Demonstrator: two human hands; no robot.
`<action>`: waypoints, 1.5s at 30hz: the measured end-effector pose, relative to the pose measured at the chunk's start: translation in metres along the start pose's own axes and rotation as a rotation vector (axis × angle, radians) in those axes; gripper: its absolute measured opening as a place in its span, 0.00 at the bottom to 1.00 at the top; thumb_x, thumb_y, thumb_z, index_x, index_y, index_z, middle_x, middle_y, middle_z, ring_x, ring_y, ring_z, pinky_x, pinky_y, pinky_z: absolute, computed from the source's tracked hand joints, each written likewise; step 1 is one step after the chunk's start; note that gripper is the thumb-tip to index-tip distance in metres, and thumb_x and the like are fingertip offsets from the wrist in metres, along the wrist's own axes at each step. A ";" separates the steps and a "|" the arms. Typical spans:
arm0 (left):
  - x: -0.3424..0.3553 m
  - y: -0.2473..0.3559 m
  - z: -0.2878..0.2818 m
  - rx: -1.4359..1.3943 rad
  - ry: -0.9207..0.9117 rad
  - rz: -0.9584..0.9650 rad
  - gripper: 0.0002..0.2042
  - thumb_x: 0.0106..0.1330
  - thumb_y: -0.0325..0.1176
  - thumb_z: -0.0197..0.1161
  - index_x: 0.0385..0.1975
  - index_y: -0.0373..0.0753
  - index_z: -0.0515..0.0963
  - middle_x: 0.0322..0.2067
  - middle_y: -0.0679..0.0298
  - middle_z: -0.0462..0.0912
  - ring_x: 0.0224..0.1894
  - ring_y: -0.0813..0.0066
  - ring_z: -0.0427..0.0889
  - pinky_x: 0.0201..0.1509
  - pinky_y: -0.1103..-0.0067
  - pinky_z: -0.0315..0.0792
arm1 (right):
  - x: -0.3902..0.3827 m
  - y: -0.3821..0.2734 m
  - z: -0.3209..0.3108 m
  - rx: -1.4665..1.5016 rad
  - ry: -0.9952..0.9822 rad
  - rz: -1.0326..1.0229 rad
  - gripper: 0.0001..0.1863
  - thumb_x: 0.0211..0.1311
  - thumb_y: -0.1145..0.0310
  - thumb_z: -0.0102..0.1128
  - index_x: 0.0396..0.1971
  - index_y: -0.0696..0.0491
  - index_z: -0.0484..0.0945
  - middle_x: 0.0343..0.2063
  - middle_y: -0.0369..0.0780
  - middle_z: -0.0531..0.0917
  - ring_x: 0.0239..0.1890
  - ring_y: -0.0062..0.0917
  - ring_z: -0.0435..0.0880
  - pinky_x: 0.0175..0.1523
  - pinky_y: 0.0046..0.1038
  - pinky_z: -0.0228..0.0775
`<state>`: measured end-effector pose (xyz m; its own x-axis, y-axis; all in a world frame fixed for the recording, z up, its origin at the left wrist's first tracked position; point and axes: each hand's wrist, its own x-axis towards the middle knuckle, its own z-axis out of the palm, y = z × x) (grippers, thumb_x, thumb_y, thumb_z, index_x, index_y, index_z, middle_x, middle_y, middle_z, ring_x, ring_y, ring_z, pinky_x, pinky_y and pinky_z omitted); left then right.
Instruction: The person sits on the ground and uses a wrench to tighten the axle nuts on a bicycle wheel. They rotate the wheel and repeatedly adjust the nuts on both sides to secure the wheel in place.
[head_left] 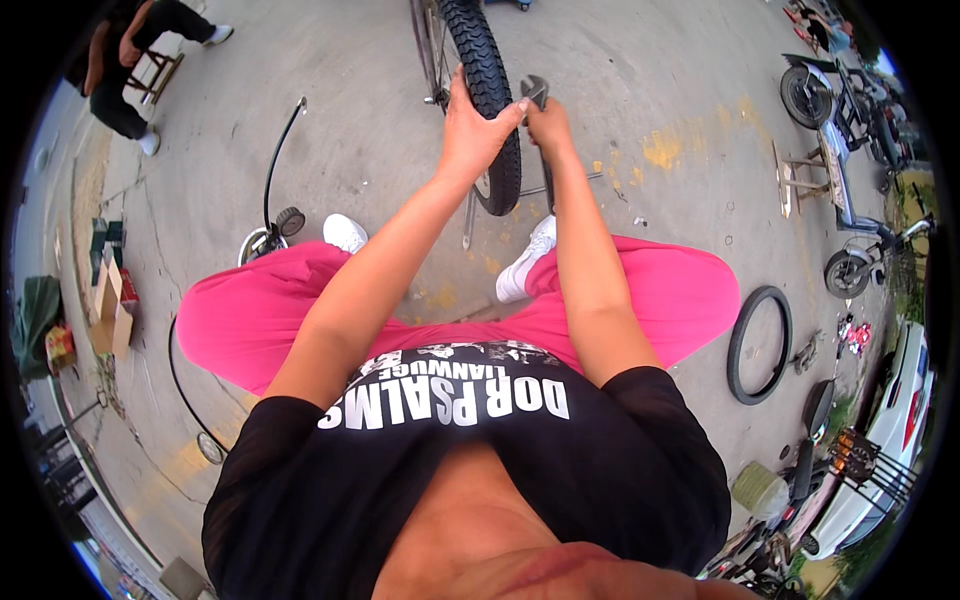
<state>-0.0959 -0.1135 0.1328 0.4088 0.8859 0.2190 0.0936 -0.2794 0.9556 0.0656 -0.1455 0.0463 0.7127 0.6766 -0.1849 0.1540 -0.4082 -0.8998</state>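
A bicycle wheel with a knobbly black tire (484,62) stands upright in front of me, between my feet. My left hand (472,138) is closed round the tire from its left side, with the thumb laid across the tread toward the right. Just right of the wheel, my right hand (549,132) grips an adjustable wrench (537,92). The wrench's jaw end points up, close to my left thumb, and its handle shows below the fist. Whether the jaw touches the wheel, I cannot tell.
To the right lies a loose tire (737,350). A hand pump (262,244) with a black hose is at the left, beyond an open cardboard box (110,312). Parked scooters (848,272) and a white car (885,440) line the right. A seated person (120,70) is far left.
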 end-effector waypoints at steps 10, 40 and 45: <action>-0.006 0.002 -0.030 -0.035 -0.088 -0.065 0.34 0.48 0.41 0.69 0.52 0.32 0.61 0.36 0.55 0.77 0.38 0.67 0.77 0.44 0.74 0.71 | 0.024 0.006 0.033 -0.539 -0.118 -0.153 0.14 0.56 0.66 0.53 0.35 0.63 0.74 0.33 0.56 0.79 0.39 0.48 0.79 0.45 0.42 0.70; -0.004 0.003 -0.028 -0.168 -0.118 -0.073 0.35 0.49 0.43 0.68 0.53 0.30 0.60 0.38 0.56 0.75 0.39 0.70 0.75 0.44 0.76 0.70 | -0.006 0.051 0.070 -0.417 0.181 -0.333 0.11 0.61 0.68 0.48 0.37 0.60 0.66 0.29 0.54 0.79 0.30 0.50 0.79 0.36 0.46 0.71; -0.004 0.001 -0.029 -0.146 -0.108 -0.070 0.35 0.49 0.44 0.68 0.52 0.30 0.60 0.38 0.57 0.75 0.38 0.71 0.75 0.43 0.77 0.70 | -0.012 0.034 0.065 -0.429 0.124 -0.298 0.13 0.62 0.68 0.48 0.40 0.61 0.66 0.30 0.54 0.79 0.30 0.51 0.79 0.35 0.46 0.71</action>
<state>-0.1241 -0.1069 0.1390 0.5016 0.8543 0.1365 -0.0042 -0.1554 0.9878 0.0180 -0.1283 -0.0079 0.6669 0.7346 0.1254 0.6095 -0.4408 -0.6590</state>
